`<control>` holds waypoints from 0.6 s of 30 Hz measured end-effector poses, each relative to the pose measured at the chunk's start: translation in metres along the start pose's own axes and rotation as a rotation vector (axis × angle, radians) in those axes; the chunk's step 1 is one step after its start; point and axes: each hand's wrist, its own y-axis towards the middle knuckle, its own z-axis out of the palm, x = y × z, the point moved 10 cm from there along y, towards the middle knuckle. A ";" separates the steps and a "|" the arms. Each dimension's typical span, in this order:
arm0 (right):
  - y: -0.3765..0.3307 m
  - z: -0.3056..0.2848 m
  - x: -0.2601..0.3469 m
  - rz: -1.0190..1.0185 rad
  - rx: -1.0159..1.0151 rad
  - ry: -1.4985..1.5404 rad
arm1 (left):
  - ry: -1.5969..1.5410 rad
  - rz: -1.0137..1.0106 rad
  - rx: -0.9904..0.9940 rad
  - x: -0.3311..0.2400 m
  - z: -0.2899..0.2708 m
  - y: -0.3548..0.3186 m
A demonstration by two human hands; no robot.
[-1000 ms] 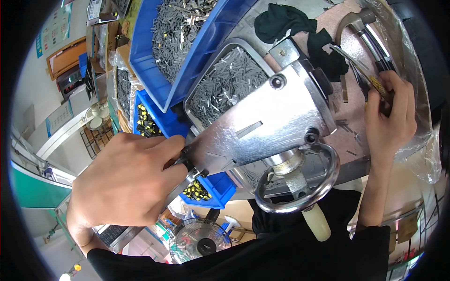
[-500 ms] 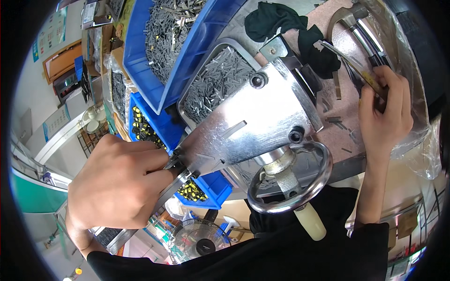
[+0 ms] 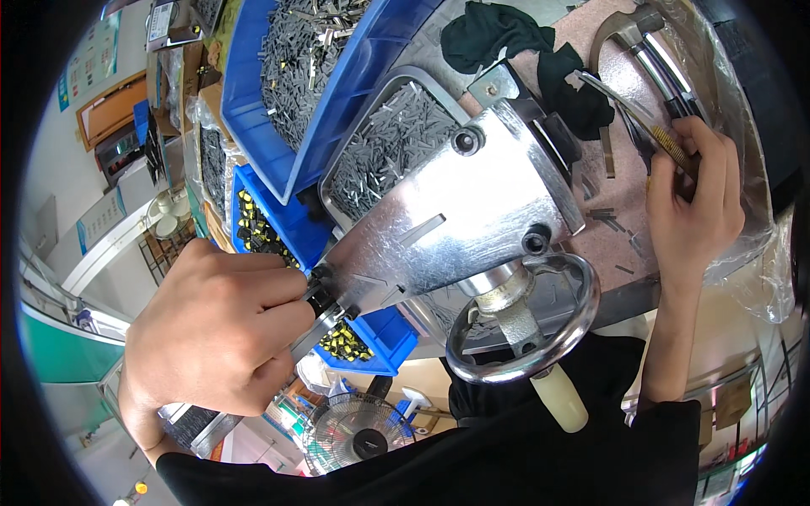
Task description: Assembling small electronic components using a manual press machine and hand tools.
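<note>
Pinkish worktop (image 3: 603, 253), blue bin (image 3: 342, 101), wire-caged fan (image 3: 359, 434); right hand (image 3: 704, 194) holding slim tool (image 3: 666, 143)

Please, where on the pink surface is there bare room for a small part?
Two small patches: between the loose grey strips and the right hand, and between the upper dark cloth and the hammer. It is crowded around the long tool in that hand; the metal tray is full of pieces.

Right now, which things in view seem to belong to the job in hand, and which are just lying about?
Likely in the job:
machine, left hand at its narrow end
thin tool, held in the right hand

Seemingly just about:
hammer, untouched
dark cloth, untouched
fan, in the background
</note>
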 end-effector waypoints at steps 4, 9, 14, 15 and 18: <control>0.008 -0.001 0.004 -0.001 -0.021 0.026 | 0.004 -0.034 0.004 -0.002 -0.009 -0.009; -0.003 -0.001 0.000 -0.013 0.011 -0.008 | -0.064 0.019 -0.027 0.004 0.008 0.002; 0.000 0.000 -0.001 0.018 0.033 0.013 | -0.071 0.000 -0.044 0.002 -0.001 -0.003; 0.000 0.000 0.000 0.018 0.035 0.012 | -0.068 -0.007 -0.043 0.002 -0.001 -0.002; 0.000 0.002 -0.001 0.033 0.051 -0.005 | -0.063 -0.019 -0.046 0.003 0.000 -0.001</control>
